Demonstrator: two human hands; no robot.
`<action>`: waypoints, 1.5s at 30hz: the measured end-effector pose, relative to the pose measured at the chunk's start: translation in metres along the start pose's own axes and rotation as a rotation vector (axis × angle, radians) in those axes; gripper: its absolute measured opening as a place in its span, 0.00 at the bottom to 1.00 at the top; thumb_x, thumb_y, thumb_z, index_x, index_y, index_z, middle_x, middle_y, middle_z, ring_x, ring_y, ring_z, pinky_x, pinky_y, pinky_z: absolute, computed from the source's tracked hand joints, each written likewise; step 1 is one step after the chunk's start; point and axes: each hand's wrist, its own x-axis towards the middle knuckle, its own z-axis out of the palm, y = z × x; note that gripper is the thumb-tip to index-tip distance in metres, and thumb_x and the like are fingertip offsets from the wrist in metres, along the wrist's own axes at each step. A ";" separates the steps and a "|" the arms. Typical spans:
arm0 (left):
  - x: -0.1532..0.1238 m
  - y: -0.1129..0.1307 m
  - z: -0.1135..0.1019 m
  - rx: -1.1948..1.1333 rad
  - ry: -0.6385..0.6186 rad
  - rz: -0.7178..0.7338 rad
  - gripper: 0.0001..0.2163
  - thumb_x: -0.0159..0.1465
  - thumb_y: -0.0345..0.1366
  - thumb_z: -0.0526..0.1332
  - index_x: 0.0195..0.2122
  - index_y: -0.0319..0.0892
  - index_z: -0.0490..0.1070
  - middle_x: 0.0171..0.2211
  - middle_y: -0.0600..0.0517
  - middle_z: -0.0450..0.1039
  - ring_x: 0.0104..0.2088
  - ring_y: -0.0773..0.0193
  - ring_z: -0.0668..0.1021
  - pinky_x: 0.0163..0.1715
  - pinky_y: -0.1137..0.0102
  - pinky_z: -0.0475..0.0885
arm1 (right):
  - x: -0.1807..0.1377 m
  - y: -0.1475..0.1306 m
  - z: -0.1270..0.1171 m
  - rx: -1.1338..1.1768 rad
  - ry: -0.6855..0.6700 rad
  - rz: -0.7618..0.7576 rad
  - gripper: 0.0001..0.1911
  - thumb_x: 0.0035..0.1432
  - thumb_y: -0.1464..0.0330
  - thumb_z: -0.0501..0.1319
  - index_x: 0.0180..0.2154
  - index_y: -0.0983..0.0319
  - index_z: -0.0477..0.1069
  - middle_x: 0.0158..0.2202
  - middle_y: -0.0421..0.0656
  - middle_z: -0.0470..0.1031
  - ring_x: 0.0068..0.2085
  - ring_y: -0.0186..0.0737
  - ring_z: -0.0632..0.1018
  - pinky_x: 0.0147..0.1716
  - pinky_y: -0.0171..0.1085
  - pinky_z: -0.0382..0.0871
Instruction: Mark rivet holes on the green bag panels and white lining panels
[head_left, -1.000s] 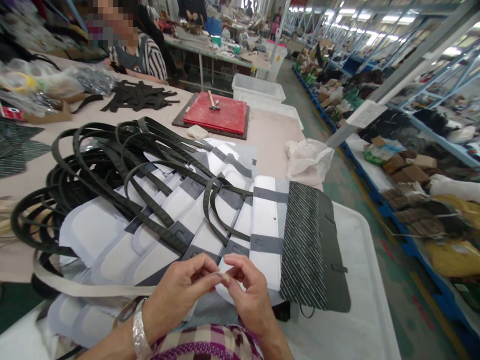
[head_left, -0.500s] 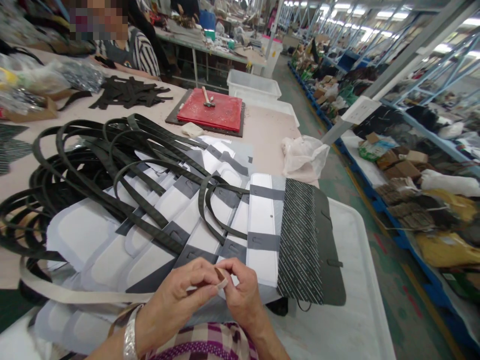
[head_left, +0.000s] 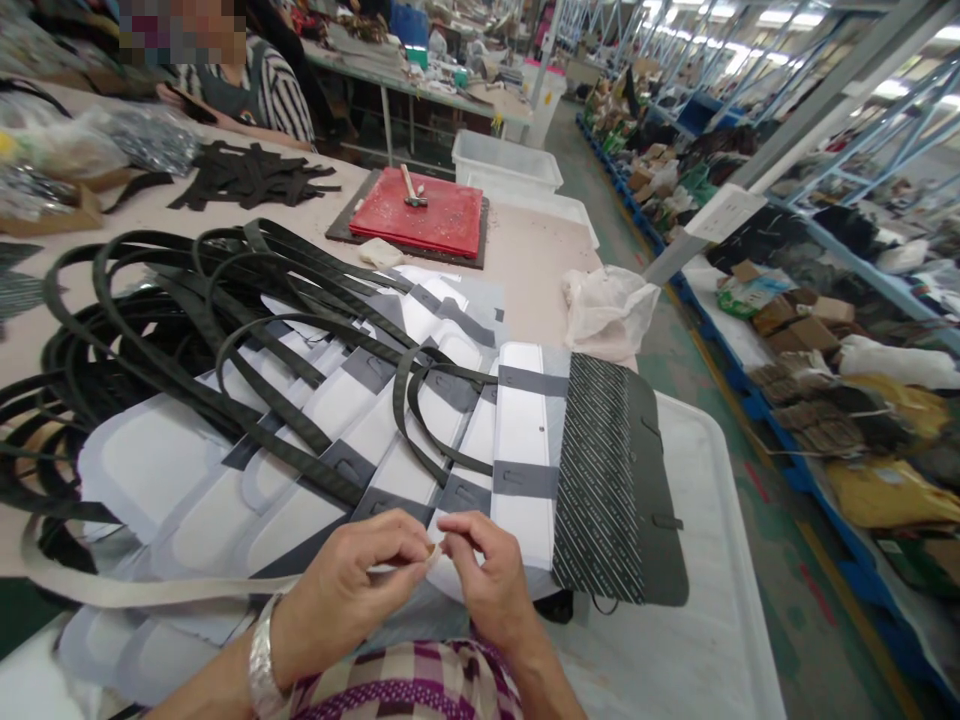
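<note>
A pale cream strap [head_left: 161, 592] runs in from the left and passes into my left hand [head_left: 352, 575]. That hand is closed, and a small end of the strap shows at its fingertips. My right hand [head_left: 484, 570] is pinched at the same end, its fingertips meeting those of the left. Under and beyond both hands lie overlapping white-lined bag panels [head_left: 525, 420] with grey bands. Dark green straps [head_left: 289, 405] loop over them on the left. To the right of the right hand rests a dark flap with diagonal stripes [head_left: 600, 470].
A hammer [head_left: 412, 190] lies on a red pad [head_left: 450, 222] at the back. A plastic bag [head_left: 607, 305] sits at the table's right edge, near a white plastic lid or tray [head_left: 705, 520]. A co-worker in striped sleeves [head_left: 283, 92] sits across the table, near dark strap pieces [head_left: 251, 175].
The fingertips of both hands have drawn closer together, so less of the strap's end shows. The right fingers have curled in further. The view has shifted slightly.
</note>
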 end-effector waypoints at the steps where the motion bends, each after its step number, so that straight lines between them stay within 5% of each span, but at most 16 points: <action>1: 0.000 -0.001 0.000 0.047 0.007 0.030 0.08 0.65 0.29 0.57 0.31 0.42 0.75 0.33 0.51 0.75 0.35 0.68 0.77 0.36 0.76 0.71 | -0.001 -0.002 -0.005 0.034 0.014 0.019 0.10 0.61 0.71 0.56 0.39 0.61 0.77 0.33 0.43 0.78 0.33 0.37 0.78 0.34 0.34 0.71; 7: -0.002 -0.003 -0.002 0.232 -0.042 0.155 0.10 0.64 0.24 0.53 0.32 0.42 0.71 0.33 0.53 0.72 0.34 0.70 0.75 0.35 0.76 0.68 | 0.001 -0.021 -0.022 -0.076 -0.161 -0.214 0.16 0.58 0.75 0.60 0.48 0.61 0.74 0.43 0.47 0.78 0.41 0.40 0.77 0.41 0.38 0.73; 10: -0.002 -0.003 -0.002 0.260 -0.063 0.181 0.11 0.64 0.23 0.51 0.32 0.42 0.70 0.33 0.53 0.72 0.34 0.70 0.75 0.36 0.76 0.68 | 0.005 -0.024 -0.021 -0.119 -0.211 -0.293 0.11 0.60 0.74 0.60 0.45 0.60 0.76 0.40 0.46 0.80 0.41 0.40 0.78 0.42 0.38 0.73; 18: -0.003 -0.013 0.001 0.313 0.051 0.082 0.09 0.65 0.34 0.58 0.27 0.42 0.67 0.25 0.55 0.69 0.27 0.69 0.73 0.27 0.76 0.67 | 0.006 -0.015 -0.017 -0.204 -0.076 -0.361 0.07 0.59 0.73 0.60 0.34 0.59 0.76 0.30 0.43 0.80 0.31 0.38 0.79 0.33 0.36 0.72; 21: 0.001 -0.015 0.004 0.307 0.098 0.047 0.02 0.64 0.34 0.60 0.35 0.43 0.70 0.25 0.57 0.71 0.25 0.70 0.73 0.26 0.77 0.68 | 0.007 -0.013 -0.016 -0.257 -0.054 -0.386 0.07 0.58 0.75 0.59 0.33 0.59 0.75 0.28 0.42 0.79 0.30 0.38 0.78 0.32 0.36 0.71; 24: 0.007 -0.017 0.007 0.325 0.082 0.121 0.06 0.65 0.33 0.59 0.42 0.45 0.72 0.28 0.57 0.73 0.28 0.69 0.76 0.29 0.77 0.70 | 0.009 -0.009 -0.015 -0.333 -0.050 -0.391 0.09 0.57 0.77 0.58 0.34 0.59 0.75 0.29 0.43 0.79 0.32 0.39 0.78 0.33 0.36 0.71; 28: 0.015 -0.022 0.012 0.341 0.088 0.183 0.07 0.66 0.32 0.57 0.32 0.46 0.73 0.26 0.57 0.70 0.27 0.71 0.76 0.29 0.78 0.68 | 0.010 0.001 -0.013 -0.415 -0.003 -0.377 0.08 0.57 0.76 0.58 0.34 0.61 0.75 0.30 0.45 0.79 0.33 0.40 0.78 0.33 0.36 0.70; 31: 0.024 -0.024 0.015 0.349 0.116 0.221 0.08 0.67 0.32 0.56 0.32 0.46 0.72 0.27 0.57 0.71 0.27 0.70 0.76 0.30 0.77 0.68 | 0.012 0.005 -0.007 -0.378 0.093 -0.282 0.08 0.54 0.75 0.57 0.30 0.62 0.75 0.25 0.43 0.77 0.28 0.38 0.77 0.29 0.35 0.69; 37: 0.033 -0.019 0.022 0.380 0.144 0.226 0.11 0.69 0.33 0.53 0.30 0.44 0.71 0.25 0.56 0.69 0.25 0.69 0.75 0.28 0.76 0.67 | 0.028 0.012 -0.002 0.019 0.230 0.239 0.05 0.49 0.72 0.60 0.24 0.63 0.73 0.18 0.37 0.73 0.20 0.32 0.72 0.20 0.29 0.65; 41: 0.035 -0.022 0.024 0.301 0.105 0.109 0.11 0.70 0.37 0.53 0.30 0.44 0.69 0.25 0.56 0.69 0.26 0.69 0.75 0.28 0.77 0.68 | 0.060 0.053 -0.050 0.120 0.347 0.382 0.09 0.52 0.65 0.62 0.27 0.65 0.72 0.17 0.36 0.71 0.19 0.32 0.72 0.20 0.31 0.68; 45: 0.046 -0.050 0.024 0.355 0.079 0.080 0.13 0.71 0.40 0.50 0.33 0.46 0.71 0.31 0.54 0.74 0.32 0.67 0.79 0.35 0.76 0.73 | 0.101 0.099 -0.117 0.048 0.408 0.439 0.12 0.56 0.62 0.64 0.32 0.66 0.73 0.23 0.38 0.74 0.24 0.33 0.76 0.23 0.32 0.72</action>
